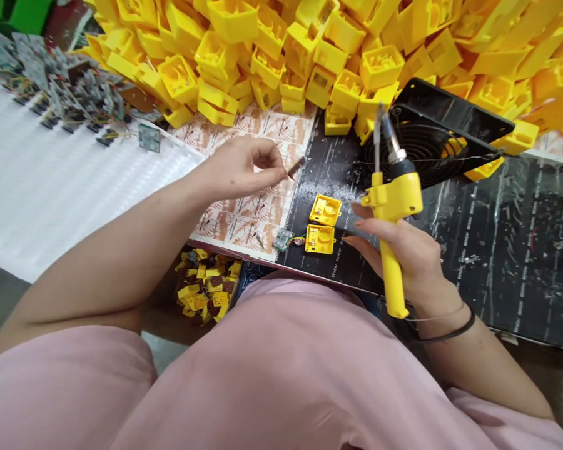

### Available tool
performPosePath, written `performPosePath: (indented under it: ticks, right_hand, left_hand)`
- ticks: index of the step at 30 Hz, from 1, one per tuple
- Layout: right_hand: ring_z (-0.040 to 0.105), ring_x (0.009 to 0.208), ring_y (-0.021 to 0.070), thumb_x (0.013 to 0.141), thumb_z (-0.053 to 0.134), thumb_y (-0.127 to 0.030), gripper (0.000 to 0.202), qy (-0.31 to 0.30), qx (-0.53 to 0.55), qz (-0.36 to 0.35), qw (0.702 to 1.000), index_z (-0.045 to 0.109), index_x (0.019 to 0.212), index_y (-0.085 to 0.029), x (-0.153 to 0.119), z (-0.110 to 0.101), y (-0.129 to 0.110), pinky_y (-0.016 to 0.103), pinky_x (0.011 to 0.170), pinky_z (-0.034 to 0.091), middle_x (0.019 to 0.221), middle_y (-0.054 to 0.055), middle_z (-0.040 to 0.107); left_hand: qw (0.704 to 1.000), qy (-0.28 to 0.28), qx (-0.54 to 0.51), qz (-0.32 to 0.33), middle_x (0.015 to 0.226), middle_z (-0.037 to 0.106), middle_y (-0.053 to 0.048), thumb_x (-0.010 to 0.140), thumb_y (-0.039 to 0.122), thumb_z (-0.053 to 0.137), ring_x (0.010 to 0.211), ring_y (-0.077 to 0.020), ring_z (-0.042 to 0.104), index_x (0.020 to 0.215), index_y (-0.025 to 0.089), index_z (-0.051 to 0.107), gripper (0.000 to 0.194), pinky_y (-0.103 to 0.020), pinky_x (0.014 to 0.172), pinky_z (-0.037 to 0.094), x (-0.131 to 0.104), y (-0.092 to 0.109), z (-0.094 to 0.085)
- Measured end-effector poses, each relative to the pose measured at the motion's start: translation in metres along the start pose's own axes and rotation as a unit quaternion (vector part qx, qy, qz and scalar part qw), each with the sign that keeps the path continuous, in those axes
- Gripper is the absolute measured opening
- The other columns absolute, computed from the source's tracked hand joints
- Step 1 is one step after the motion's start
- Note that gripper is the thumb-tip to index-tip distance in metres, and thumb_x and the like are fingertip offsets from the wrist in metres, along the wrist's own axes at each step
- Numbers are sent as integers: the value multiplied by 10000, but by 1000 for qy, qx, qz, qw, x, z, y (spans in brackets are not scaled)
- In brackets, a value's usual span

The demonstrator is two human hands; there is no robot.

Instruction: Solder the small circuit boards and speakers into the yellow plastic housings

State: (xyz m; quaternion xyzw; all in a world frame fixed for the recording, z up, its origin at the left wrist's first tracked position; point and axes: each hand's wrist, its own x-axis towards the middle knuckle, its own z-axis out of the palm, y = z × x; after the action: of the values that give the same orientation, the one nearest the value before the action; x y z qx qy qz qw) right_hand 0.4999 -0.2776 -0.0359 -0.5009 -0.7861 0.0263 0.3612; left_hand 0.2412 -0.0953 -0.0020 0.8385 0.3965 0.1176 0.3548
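Observation:
My left hand (246, 165) is closed in a pinch over the paper-covered part of the bench, with a small dark brown strip (296, 167) at its fingertips. In my right hand (410, 253) is a yellow soldering iron (394, 197), held upright with its metal tip pointing away from me. Between the hands lie two small yellow plastic cases (325, 210), one behind the other, with their insides facing up. Thin wires run from the nearer yellow case (319, 240) to a little circuit board (283, 239) on its left.
A big heap of yellow housings (304, 50) fills the back. A black fan (431, 140) stands at back right. Wired circuit boards (75, 87) are piled on white foam (75, 175) at left. Below the bench edge sits a container of yellow and brown bits (206, 281).

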Motion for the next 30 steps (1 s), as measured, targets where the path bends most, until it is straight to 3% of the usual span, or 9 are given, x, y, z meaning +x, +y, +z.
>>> performPosePath:
  ticks: [4,7,10,14,16,19,23,25,30]
  right_hand:
    - [781,1091,269,881,838,-374,474,30,57,21,998,576,1263,-274,19,14,-10,434,943,682,1250,77,767]
    - [799,1019,221,901,822,-311,425,83,98,57,990,560,1235,-286,23,23,-16,376,905,690,1134,23,788]
    - [793,797,165,927,771,-177,328,138,42,65,987,585,1169,-297,22,27,-21,290,761,677,951,-41,785]
    - [773,721,168,909,786,-167,287,149,-85,11,985,626,1116,-286,19,25,-20,264,636,621,860,-52,777]
    - [778,722,170,907,790,-168,272,157,-129,-1,979,629,1103,-265,18,24,-19,250,627,606,835,-42,776]
    - [781,716,170,889,806,-160,290,176,-158,-12,972,622,1094,-251,16,20,-19,239,634,605,838,-34,784]
    - [785,713,171,870,819,-134,365,175,-96,-19,980,613,1142,-264,15,18,-28,249,657,629,861,-40,794]
    - [796,756,179,870,814,-121,432,167,-21,6,986,597,1207,-286,16,19,-34,267,704,655,895,-35,798]
    - [799,758,168,838,851,-144,466,195,61,53,977,593,1188,-312,17,25,-41,264,700,667,914,-57,788]
  left_hand:
    - [992,-76,-70,79,854,776,-21,861,346,622,822,-170,731,771,208,645,166,-282,788,548,-20,37,0]
    - [989,-94,-59,101,850,773,-7,895,371,598,824,-167,737,790,213,660,200,-265,782,556,-31,51,7]
    - [992,25,22,118,822,760,-19,969,357,539,768,-170,730,920,207,705,229,-270,742,557,-41,51,20]
    - [957,187,120,185,797,753,-46,1012,391,555,765,-201,739,1002,207,732,256,-316,745,572,-56,47,48]
    - [962,203,39,179,777,750,-33,1015,416,588,702,-179,731,1004,210,721,245,-291,689,574,-62,44,62]
    - [973,137,-167,81,773,765,-21,1046,501,572,643,-154,734,1076,192,712,341,-259,644,592,-62,40,76]
    - [961,75,-257,77,1178,808,-113,980,660,626,1191,-254,744,1040,186,806,511,-380,1089,576,-50,43,76]
    - [940,75,-329,61,1278,781,-110,938,696,664,1298,-276,691,1006,198,822,527,-418,1171,524,-44,48,76]
    - [846,40,-528,-70,1058,825,-76,801,653,829,1058,-270,782,1005,206,779,494,-418,933,644,-38,59,84]
